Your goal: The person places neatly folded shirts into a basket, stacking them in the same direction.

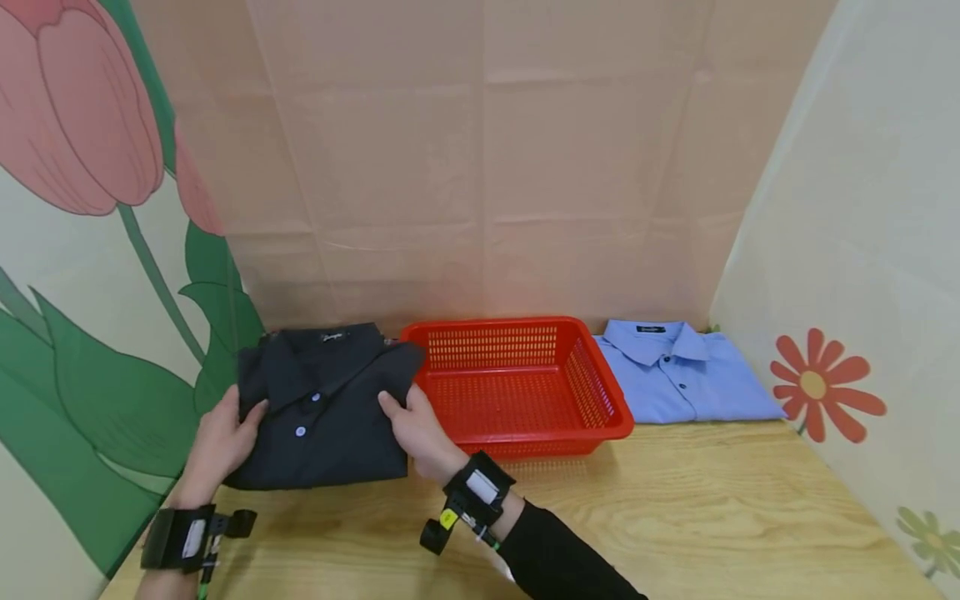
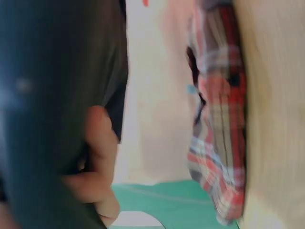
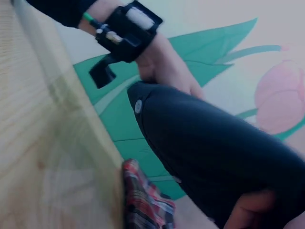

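Observation:
A folded dark shirt (image 1: 330,442) with a collar and pale buttons is held off the table between both hands. My left hand (image 1: 227,437) grips its left side, thumb on top, and in the left wrist view its curled fingers (image 2: 102,148) show at the shirt's underside. At the other side my right hand (image 1: 422,429) pinches the edge near the sleeve, thumb on the front; part of it shows low in the right wrist view. Both wrist views show a red plaid shirt (image 2: 221,109) lying on the table below the dark one, which hides it in the head view.
A red plastic basket (image 1: 517,435) with slotted walls stands right of the dark shirt, nothing in it. Beyond the basket lies a folded light blue shirt (image 1: 697,396). The wooden table (image 1: 675,508) meets a beige backdrop (image 1: 480,208) and flower-printed side walls.

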The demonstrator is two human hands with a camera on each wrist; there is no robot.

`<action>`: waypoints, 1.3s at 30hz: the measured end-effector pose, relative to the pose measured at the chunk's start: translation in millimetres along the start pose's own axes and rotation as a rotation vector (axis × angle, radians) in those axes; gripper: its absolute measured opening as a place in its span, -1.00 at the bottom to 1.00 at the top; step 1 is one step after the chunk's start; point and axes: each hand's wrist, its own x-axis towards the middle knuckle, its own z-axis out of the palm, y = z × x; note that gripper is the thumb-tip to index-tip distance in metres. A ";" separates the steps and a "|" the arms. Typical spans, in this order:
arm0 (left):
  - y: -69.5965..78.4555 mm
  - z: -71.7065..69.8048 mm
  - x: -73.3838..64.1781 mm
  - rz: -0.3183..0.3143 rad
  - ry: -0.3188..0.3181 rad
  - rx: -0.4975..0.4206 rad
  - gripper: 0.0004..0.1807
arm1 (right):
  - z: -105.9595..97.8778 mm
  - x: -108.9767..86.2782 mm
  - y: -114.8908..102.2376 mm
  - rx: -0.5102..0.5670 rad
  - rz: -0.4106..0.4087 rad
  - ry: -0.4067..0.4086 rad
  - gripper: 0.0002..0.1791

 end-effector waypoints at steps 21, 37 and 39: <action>69.0 29.6 26.3 0.012 0.060 -0.173 -0.53 | -72.9 -5.5 -24.7 0.152 0.048 0.094 -0.54; 95.7 58.8 34.1 0.096 0.089 -0.254 -0.58 | -113.5 -18.1 -21.8 0.076 0.094 0.080 -0.50; 98.6 60.9 33.8 0.107 0.088 -0.263 -0.59 | -118.9 -19.2 -23.3 0.070 0.095 0.068 -0.51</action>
